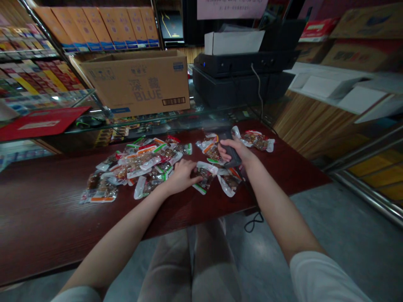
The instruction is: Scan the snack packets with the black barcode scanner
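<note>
A person seated at a dark wooden bench (56, 218) works through snack packets; the left hand (182, 176) lies palm down, its fingers (194, 179) spread and nearly flat, their tips pressing a clear packet (204, 178) at the hand's 3 o'clock without gripping it; the right hand (234, 152), just beyond at 1 o'clock, has its fingers curled tight around a dark handheld scanner (232, 154), whose cord (253, 220) hangs off the bench's near edge; a heap of packets (138, 165) sprawls at the left hand's 10 o'clock, a lone packet (258, 140) lies at the right hand's 2 o'clock; farther off at 12 o'clock, a glass counter carries a cardboard box (138, 82) and a black printer (242, 75).
</note>
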A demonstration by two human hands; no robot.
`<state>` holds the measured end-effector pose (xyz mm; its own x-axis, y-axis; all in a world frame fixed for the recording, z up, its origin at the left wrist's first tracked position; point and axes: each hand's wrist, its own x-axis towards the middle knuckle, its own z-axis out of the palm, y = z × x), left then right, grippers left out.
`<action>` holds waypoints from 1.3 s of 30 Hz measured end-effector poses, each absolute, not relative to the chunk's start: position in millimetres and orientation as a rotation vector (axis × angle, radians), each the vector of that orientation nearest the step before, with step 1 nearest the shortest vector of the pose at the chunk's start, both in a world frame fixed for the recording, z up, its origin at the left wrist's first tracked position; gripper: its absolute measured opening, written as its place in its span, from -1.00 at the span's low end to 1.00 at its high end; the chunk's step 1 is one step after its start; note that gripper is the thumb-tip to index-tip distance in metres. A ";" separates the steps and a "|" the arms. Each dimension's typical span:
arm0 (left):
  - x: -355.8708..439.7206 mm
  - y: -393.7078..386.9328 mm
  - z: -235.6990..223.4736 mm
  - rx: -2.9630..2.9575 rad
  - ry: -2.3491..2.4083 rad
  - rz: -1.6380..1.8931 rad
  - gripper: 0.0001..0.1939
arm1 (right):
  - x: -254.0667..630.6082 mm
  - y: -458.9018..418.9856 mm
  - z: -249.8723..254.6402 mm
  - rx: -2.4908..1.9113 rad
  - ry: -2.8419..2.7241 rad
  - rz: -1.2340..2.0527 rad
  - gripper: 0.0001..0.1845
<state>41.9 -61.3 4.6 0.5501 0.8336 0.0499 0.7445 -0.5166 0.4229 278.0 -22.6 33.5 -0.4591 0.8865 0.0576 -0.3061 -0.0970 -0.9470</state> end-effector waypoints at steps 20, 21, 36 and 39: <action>-12.5 -21.4 18.9 1.100 1.131 1.443 -0.53 | 265.0 -30.7 24.7 -0.739 -1.453 1.908 -0.69; -11.3 -22.4 19.8 1.113 1.134 1.438 -0.53 | 264.2 -31.3 24.9 -0.733 -1.459 1.906 -0.70; -13.9 -15.5 2.2 1.558 1.456 1.348 -0.57 | 274.5 -35.4 38.8 -0.619 -1.425 1.951 -0.74; -13.1 -22.5 6.5 1.715 1.517 1.293 -0.61 | 279.9 -33.5 41.7 -0.660 -1.393 1.910 -0.72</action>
<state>-13.1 -22.5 6.5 -0.0754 0.9453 0.3175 0.4632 -0.2487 0.8506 279.9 -33.5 41.7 -0.6449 0.7642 -0.0110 -0.2228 -0.2018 -0.9538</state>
